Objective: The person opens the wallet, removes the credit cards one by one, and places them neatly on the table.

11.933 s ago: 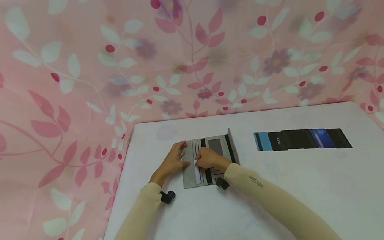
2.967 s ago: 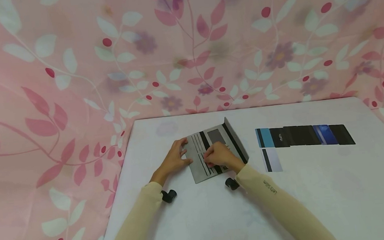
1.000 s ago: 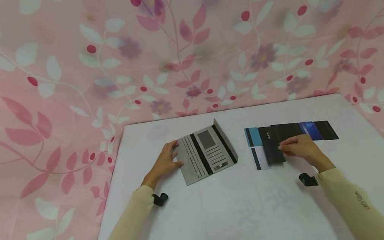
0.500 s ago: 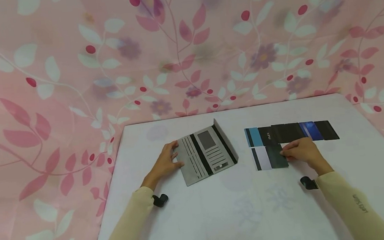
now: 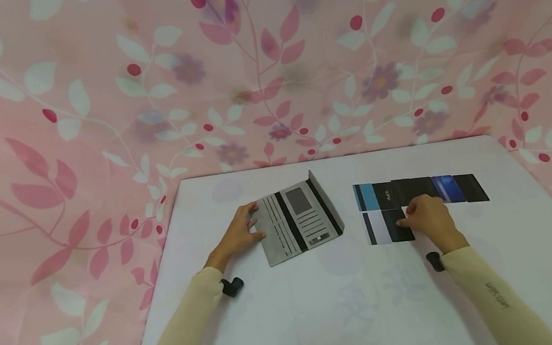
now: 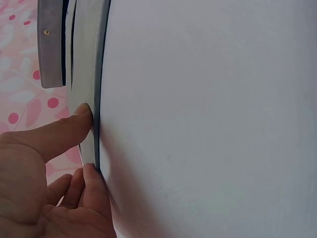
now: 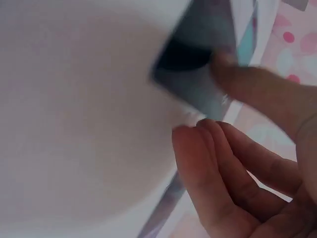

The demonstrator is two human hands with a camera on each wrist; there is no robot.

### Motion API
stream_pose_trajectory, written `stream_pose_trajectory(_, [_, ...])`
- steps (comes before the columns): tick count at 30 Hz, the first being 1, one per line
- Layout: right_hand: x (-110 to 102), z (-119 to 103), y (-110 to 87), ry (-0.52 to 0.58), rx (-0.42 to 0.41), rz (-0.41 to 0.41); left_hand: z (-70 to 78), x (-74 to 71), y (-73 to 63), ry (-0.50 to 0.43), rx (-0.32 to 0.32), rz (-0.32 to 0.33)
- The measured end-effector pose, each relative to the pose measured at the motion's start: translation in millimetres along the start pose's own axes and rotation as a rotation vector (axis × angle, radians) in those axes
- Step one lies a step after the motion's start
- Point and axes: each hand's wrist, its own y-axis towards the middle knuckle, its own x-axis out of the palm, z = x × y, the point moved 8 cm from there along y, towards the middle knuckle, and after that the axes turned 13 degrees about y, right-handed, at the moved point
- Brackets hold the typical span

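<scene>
A long grey wallet (image 5: pixel 282 243) lies unfolded on the white table, its card slots and clear window facing up. My left hand (image 5: pixel 236 236) holds its left end, the thumb on the surface and a fingertip against the edge, as the left wrist view shows. A black card (image 5: pixel 396 233) lies flat beside a white card with a dark stripe (image 5: pixel 379 228). My right hand (image 5: pixel 433 222) is over the black card's right side. Its thumb touches the card, while the other fingertips stand apart from it in the right wrist view.
Behind these two cards runs a row of several cards: a light blue one (image 5: pixel 369 197), black ones (image 5: pixel 471 187) and a dark blue one (image 5: pixel 450 189). The wallet's right flap (image 5: pixel 325 204) stands partly raised. Pink floral cloth (image 5: pixel 268 85) hangs behind the white table (image 5: pixel 317 311).
The white card and then the black card have come to lie before the row, the black one laid down by my right hand, whose fingers have since loosened. The wallet has been turned at an angle.
</scene>
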Motion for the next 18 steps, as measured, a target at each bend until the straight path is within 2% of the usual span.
stream_pose_trajectory(3, [4,-29,0.9,0.012,-0.122,0.072,-1.5,1.2,0.9,-0.005,0.005,-0.003])
stream_pose_trajectory(6, [16,-67,-0.5,0.078,-0.253,0.139,-2.5,1.9,1.4,-0.009,0.010,-0.005])
stream_pose_trajectory(9, [36,-105,-3.1,0.157,-0.349,0.146,-2.7,2.0,1.8,-0.016,0.012,-0.005])
stream_pose_trajectory(12, [64,-140,-6.3,0.244,-0.395,0.080,-2.7,2.1,2.2,-0.015,0.027,-0.004])
stream_pose_trajectory(15, [96,-166,-8.5,0.328,-0.383,-0.045,-3.2,1.5,2.3,-0.024,0.036,-0.001])
stream_pose_trajectory(18, [129,-183,-8.9,0.369,-0.369,-0.161,-2.3,0.5,2.1,-0.034,0.028,-0.002])
